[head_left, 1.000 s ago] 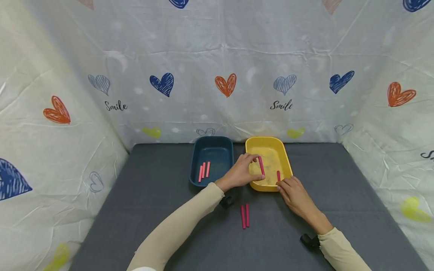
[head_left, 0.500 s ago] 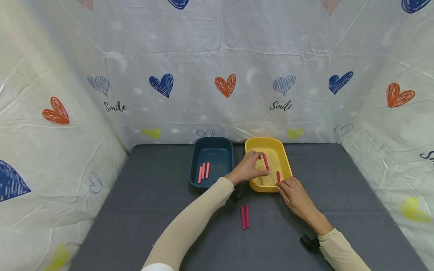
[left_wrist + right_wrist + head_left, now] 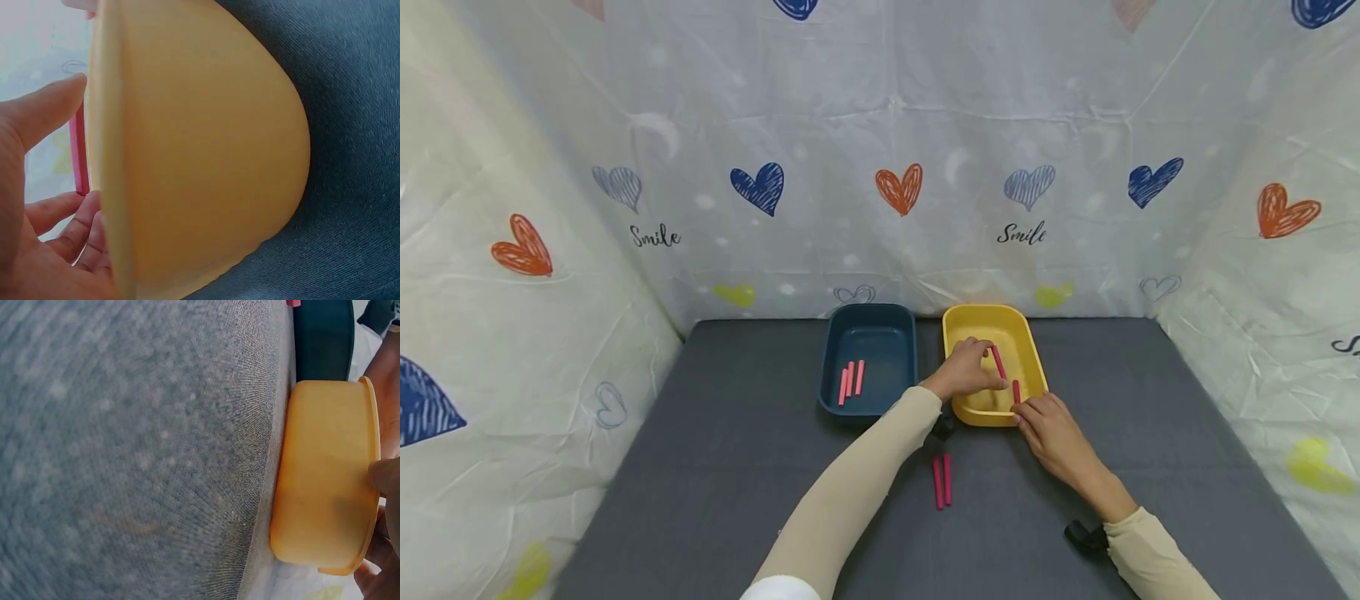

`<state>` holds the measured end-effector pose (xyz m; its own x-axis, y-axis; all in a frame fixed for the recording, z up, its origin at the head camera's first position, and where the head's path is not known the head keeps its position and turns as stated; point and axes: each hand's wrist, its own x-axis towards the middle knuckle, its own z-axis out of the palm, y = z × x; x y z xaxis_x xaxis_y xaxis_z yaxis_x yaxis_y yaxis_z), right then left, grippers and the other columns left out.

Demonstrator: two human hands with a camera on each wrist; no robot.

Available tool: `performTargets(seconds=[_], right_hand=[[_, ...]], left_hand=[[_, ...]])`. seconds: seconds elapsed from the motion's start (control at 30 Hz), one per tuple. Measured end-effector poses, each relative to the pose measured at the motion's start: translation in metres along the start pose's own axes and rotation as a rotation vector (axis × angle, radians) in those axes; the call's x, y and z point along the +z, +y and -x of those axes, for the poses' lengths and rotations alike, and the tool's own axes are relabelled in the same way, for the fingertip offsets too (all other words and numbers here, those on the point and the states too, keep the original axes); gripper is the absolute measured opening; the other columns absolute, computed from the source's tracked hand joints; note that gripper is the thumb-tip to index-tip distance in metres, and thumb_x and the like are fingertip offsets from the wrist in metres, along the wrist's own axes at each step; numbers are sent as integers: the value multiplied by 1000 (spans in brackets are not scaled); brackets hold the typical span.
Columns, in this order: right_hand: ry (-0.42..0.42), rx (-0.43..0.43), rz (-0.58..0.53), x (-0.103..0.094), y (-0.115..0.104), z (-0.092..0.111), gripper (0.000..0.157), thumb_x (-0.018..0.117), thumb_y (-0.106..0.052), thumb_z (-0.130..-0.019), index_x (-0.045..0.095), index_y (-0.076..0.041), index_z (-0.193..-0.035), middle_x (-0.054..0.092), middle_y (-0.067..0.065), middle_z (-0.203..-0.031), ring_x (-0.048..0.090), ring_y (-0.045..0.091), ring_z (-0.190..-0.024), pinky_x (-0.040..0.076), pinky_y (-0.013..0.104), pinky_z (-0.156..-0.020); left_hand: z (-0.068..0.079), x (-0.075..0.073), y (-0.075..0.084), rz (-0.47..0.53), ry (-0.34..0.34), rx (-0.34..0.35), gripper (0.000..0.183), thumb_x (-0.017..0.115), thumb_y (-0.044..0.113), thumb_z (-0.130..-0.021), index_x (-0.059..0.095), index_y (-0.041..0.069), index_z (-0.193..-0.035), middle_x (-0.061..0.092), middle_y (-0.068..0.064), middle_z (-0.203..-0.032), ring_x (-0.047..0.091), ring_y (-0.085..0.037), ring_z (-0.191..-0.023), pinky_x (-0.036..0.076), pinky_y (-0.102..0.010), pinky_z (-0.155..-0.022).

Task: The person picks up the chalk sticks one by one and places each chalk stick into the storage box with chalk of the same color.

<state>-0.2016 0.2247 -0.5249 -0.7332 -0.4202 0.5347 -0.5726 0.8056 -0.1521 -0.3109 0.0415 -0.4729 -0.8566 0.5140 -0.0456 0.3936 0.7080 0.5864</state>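
Observation:
My left hand [image 3: 966, 369] holds a thin dark pink stick [image 3: 998, 362] by its ends, between thumb and fingers, over the yellow tray [image 3: 986, 312]. In the left wrist view this stick [image 3: 79, 153] stands between thumb and fingertips beside the tray's rim. With my right hand [image 3: 1063, 437] I grip the tray's near right corner. The right wrist view shows that thumb outside the wall [image 3: 328, 475] and the fingers beyond the rim. Another dark pink stick [image 3: 1017, 390] rises just above the right fingertips, its lower end hidden behind them.
A dark blue tray [image 3: 871, 311] with three light pink sticks [image 3: 850, 379] stands left of the yellow one. On the grey cloth [image 3: 730, 467] in front lie two dark pink sticks [image 3: 942, 482]. A heart-printed curtain [image 3: 827, 125] encloses the table's back and sides.
My left hand has moved to the right across the yellow tray with its stick, closer to the right hand. The right hand keeps its place at the corner.

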Motion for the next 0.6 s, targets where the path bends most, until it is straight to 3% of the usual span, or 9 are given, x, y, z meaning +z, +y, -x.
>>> performTargets(seconds=[0.4,0.6], right_hand=[[-14,15,-16,0,-1,0,8,65,-11,-93,70,-7,-98,67,4,-91,64,26,-91,40,57,-104],[-8,15,-9,0,0,0,7,66,-11,-93,69,-7,-97,67,4,-90,64,25,-90,40,57,-103]], left_hand=[[-2,6,8,-148,-13,-12,76,77,48,-81,50,15,-143,57,-7,-132,49,-23,-118,49,-32,-97],[-4,11,12,-253,-7,-26,76,77,52,-80,51,19,-143,55,-4,-138,47,-23,-123,41,-39,-105]])
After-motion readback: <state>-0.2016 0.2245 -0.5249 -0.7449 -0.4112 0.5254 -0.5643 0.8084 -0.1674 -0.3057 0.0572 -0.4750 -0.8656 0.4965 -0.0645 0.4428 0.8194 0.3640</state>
